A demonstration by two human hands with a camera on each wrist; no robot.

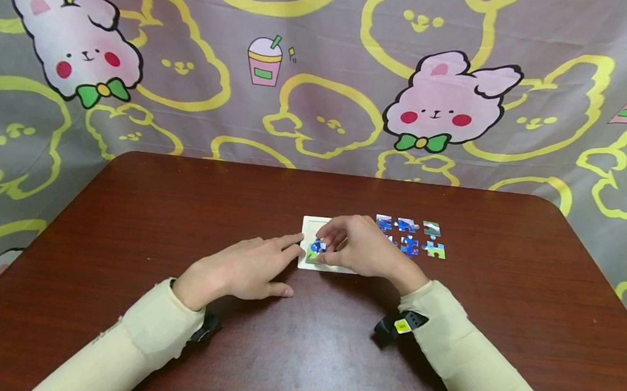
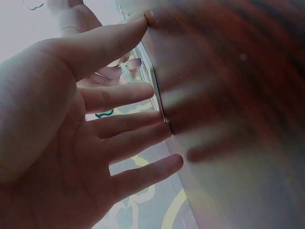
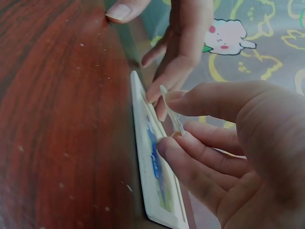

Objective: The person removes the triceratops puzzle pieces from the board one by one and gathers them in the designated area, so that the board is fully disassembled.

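Between the thumb and fingers of my right hand [image 1: 362,245] is a small jigsaw piece [image 1: 313,252] with green and blue print. In the right wrist view this piece [image 3: 172,110] is seen nearly edge-on, raised above a shallow white puzzle tray [image 3: 143,157]. Blue and green puzzle pieces [image 3: 156,155] lie inside that tray, mostly covered by the right hand in the head view. My left hand [image 1: 249,267] lies palm down with its fingers extended, the fingertips at the left edge of the tray [image 1: 317,221].
Several loose jigsaw pieces [image 1: 409,246] lie right of the tray in two rows, some partly behind the right hand. Everything rests on a dark brown wooden table [image 1: 207,205]. A patterned cloth [image 1: 330,49] hangs behind the table's far edge.
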